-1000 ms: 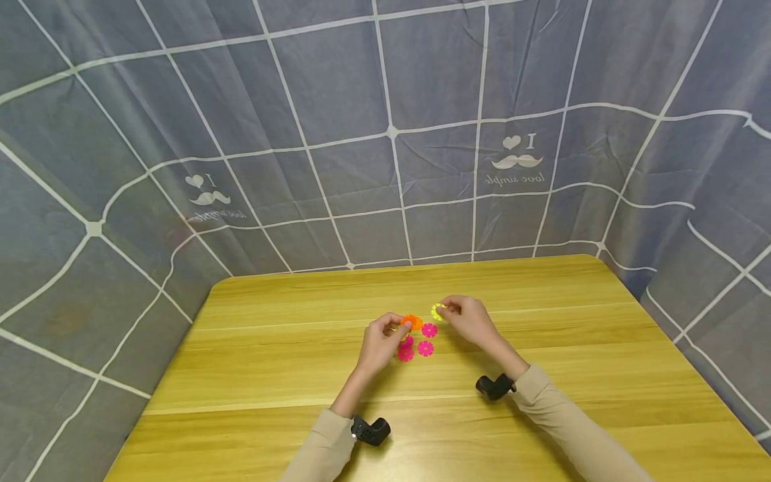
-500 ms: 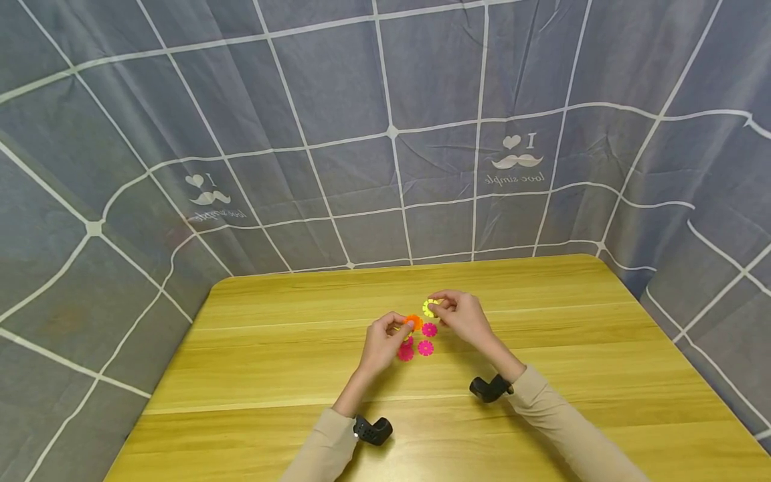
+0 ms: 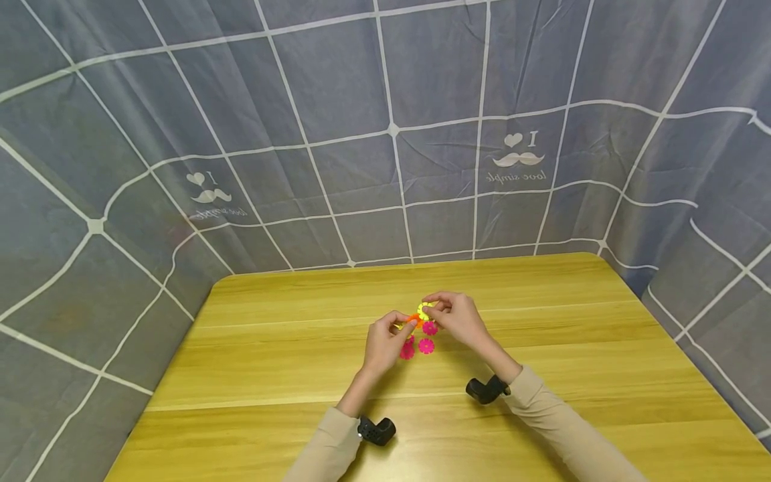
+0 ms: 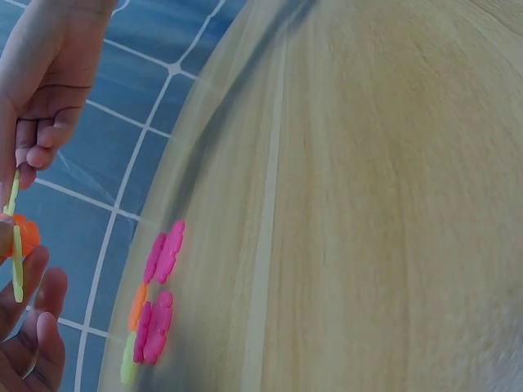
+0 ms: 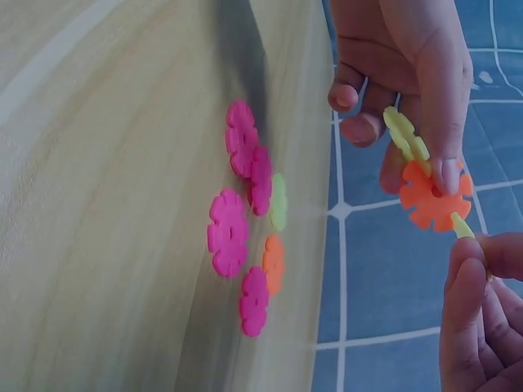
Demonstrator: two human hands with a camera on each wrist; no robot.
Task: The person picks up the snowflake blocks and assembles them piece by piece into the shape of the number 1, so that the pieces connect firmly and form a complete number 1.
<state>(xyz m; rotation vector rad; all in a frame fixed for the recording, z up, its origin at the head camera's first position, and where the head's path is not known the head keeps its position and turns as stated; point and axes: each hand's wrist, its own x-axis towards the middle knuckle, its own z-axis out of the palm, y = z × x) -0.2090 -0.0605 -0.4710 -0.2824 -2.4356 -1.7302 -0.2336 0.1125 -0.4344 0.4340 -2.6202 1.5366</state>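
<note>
Grey-blue curtain [image 3: 337, 87] with white grid lines hangs behind a yellow wood-grain surface [image 3: 241, 361]. Nine small flower-shaped discs appear near its middle: three held, six loose.

A person's left hand [image 3: 382, 345], at 8 o'clock from the held discs, has its grip pinching one held orange disc [image 5: 429, 206] between thumb and fingers; one joined yellow disc [image 5: 406, 136] meets that orange rim at 11 o'clock in the right wrist view. On the right hand [image 3: 464, 321], at 3 o'clock, the grip pinches one more yellow disc [image 3: 425, 310], whose edge overlaps the orange rim near 5 o'clock in the right wrist view; whether it is slotted in cannot be told.

Being round, the held orange disc has no long axis; its face turns toward the right wrist camera. Both held yellow discs look edge-on there, slanting from 11 to 5 o'clock.

Loose on the surface, at about 6 o'clock from the hands' meeting point, are four pink discs [image 5: 228, 233], one loose orange disc [image 5: 274, 265] and one loose yellow disc [image 5: 279, 202]. Rims are notched into petals, colours bright and plain, with small central slots visible on some.
</note>
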